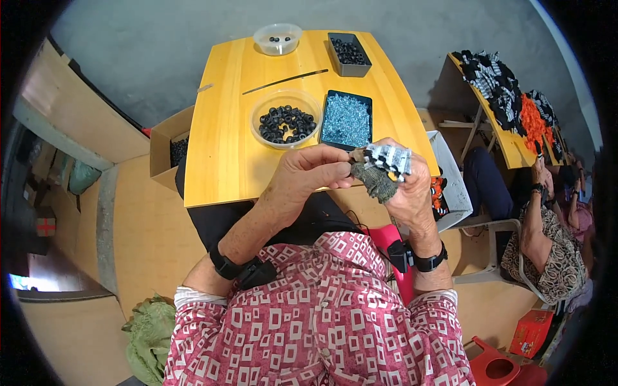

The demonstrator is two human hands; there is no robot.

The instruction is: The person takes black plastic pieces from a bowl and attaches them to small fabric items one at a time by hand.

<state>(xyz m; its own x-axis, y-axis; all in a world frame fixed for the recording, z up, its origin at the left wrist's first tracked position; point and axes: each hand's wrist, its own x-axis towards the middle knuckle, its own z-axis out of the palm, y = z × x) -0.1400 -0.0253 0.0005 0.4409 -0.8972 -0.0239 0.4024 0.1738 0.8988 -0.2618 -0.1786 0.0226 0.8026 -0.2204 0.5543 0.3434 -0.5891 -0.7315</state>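
Over the front edge of the yellow table [232, 148] I hold a small soft fabric piece [378, 185], dark grey and fuzzy below, with black-and-white striped cloth above and a brownish tip. My right hand [415, 196] is closed around its right side. At its left end my left hand [309, 168] pinches, thumb against forefinger; whether something tiny sits between those fingertips is hidden. Just beyond my hands stand a black tray of clear bluish beads [347, 120] and a round clear tub [256, 132] of black ring-shaped pieces [286, 122].
Farther back are a clear bowl [278, 44] with a few black pieces, a grey tray [353, 69] of black pieces and a thin dark strip [285, 82]. A cardboard box [164, 151] stands left, a white bin [454, 186] right. Another person [544, 257] sits by a fabric-covered table [479, 106].
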